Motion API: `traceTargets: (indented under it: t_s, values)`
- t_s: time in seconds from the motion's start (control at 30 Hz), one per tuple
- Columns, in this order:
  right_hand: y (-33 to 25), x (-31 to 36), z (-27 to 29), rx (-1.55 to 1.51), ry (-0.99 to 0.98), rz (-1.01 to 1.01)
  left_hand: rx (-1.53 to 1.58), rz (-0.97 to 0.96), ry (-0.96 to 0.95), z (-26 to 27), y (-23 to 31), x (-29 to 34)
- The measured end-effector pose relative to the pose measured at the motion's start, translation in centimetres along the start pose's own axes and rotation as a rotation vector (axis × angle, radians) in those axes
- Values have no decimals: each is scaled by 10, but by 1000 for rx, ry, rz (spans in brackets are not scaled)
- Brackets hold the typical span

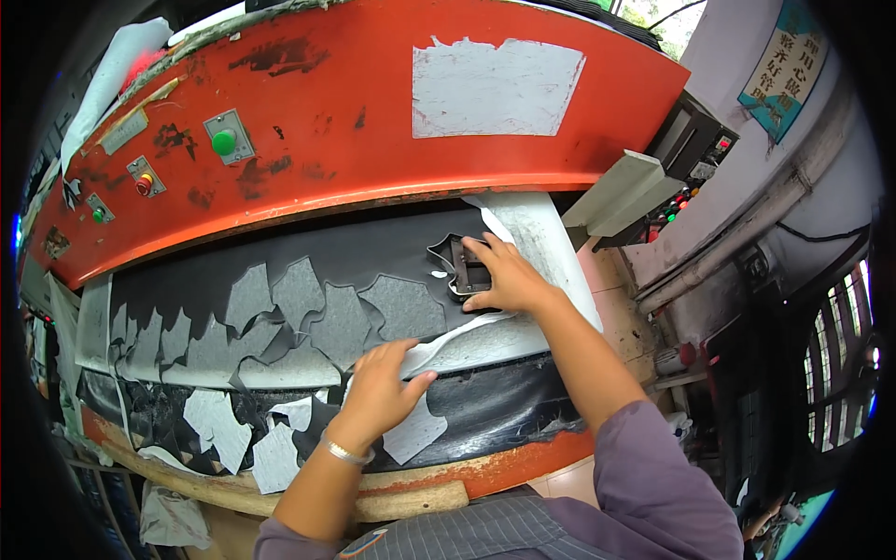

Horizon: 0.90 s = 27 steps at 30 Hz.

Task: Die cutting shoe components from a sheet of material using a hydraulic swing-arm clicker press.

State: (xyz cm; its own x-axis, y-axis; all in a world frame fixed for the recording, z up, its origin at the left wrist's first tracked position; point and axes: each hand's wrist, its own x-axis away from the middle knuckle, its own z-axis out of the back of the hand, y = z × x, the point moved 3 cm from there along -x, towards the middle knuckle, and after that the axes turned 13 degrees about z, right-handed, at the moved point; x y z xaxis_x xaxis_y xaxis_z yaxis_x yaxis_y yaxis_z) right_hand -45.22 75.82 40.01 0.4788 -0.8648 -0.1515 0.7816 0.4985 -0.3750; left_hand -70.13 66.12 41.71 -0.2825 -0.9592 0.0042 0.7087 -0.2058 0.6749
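Observation:
My right hand (511, 278) grips a dark metal cutting die (458, 265) with a bent outline, fingers at its far side and thumb at its near side. The die rests on a black sheet of material (392, 240) spread over the pale cutting bed (551, 245). At the front edge of the bed is my left hand (378, 387), thumb and fingers apart, beside a curled white edge strip (439, 349) of the sheet. Whether its fingertips touch the strip I cannot tell. Left of the die, several shaped cut-outs (338, 322) show grey in the black sheet.
An orange press beam (355, 112) spans the far side, with a green push button (223, 142) at left. Loose grey cut pieces (217, 425) lie along the black front ledge (485, 397). A control box (695, 140) stands at the right, before a wall pipe (728, 247).

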Motion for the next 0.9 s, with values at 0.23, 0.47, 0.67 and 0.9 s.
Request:
traceTargets:
  t_s: [0.23,0.47,0.67,0.9]
  values:
    - [32,55,-18,-138,226,-92,-14,-107,110,-50,-12,-60]
    - [4,-22,20,176,138,-212,20,-148,228,-67,-8,-71]
    - [28,-63,6,213,-61,-231,75,-104,225,-59,-19,-63]
    - [6,-85,4,180,-349,450,61,-91,218,-58,-24,-58]
